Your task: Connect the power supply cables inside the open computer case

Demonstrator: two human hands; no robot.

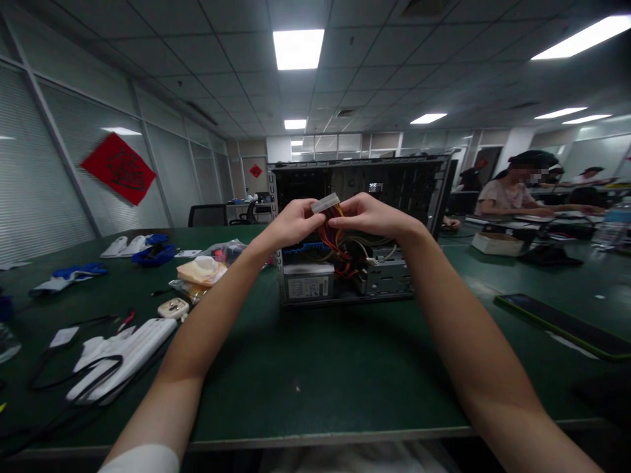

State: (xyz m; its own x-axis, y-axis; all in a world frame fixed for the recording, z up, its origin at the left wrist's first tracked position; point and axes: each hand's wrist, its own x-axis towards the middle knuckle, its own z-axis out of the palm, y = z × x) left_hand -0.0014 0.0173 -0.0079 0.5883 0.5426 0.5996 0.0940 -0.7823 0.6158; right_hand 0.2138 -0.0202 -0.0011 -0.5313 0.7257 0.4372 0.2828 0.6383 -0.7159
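Green, flat-topped table [315, 355] bears an open black metal computer case [394, 197]. A silver, box-shaped metal power supply [308, 282] sits at its lower left. In front of the case, the bare left hand [296, 223] and bare right hand [372, 215] nearly meet, the 2 of them clamped on a red-and-yellow wire bundle [327, 234] beneath its whitish, rectangular plastic connector [326, 202], right end tilted up.

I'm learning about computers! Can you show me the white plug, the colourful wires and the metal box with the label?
White plug [325, 203], head view: on its pale body.
Colourful wires [328, 238], head view: on the bunch below the plug.
Metal box [308, 285], head view: on its label.
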